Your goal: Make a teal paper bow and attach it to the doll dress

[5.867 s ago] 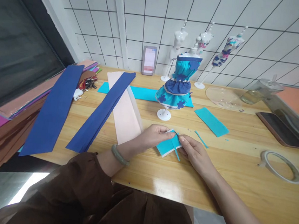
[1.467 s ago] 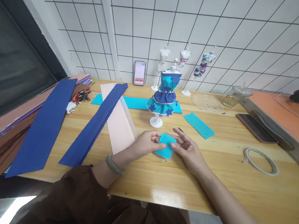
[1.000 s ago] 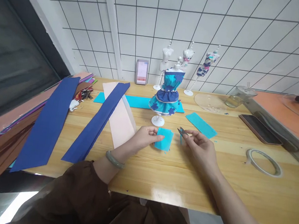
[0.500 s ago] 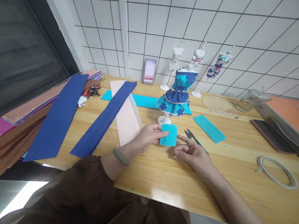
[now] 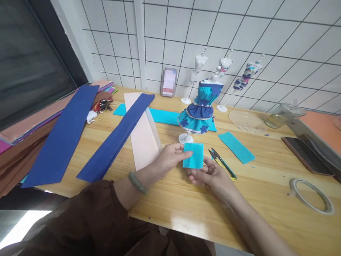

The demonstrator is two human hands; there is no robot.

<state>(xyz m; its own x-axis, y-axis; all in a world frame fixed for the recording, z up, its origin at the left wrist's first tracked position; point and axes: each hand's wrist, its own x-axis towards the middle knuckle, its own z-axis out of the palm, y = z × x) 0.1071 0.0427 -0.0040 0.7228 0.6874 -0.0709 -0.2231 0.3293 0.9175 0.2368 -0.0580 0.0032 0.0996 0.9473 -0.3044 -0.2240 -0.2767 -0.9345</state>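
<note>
A small turquoise square of crepe paper (image 5: 196, 158) is pinched between the thumb and fingers of my left hand (image 5: 172, 157), which grips its left edge. My right hand (image 5: 209, 175) closes on the lower right edge of the square, some of its fingers hidden behind the paper. Just right of that hand lie yellow and dark green thread snips (image 5: 223, 165). Beyond my hands stands a small dress form (image 5: 205, 107) wearing a blue and turquoise ruffled dress. To its right is a turquoise paper strip (image 5: 236, 147).
Blue paper strips (image 5: 63, 133) and a pale pink strip (image 5: 140, 141) lie on the left, beside stacked coloured paper (image 5: 13, 161). A phone (image 5: 169, 82) leans against the tiled wall. Tape (image 5: 295, 192), a dark phone-like slab (image 5: 306, 155) and a glass jar (image 5: 280, 117) are on the right.
My right hand has moved left and in under the turquoise square, its fingers closing at the paper's edge. The snips now show more fully. My left hand keeps its hold.
</note>
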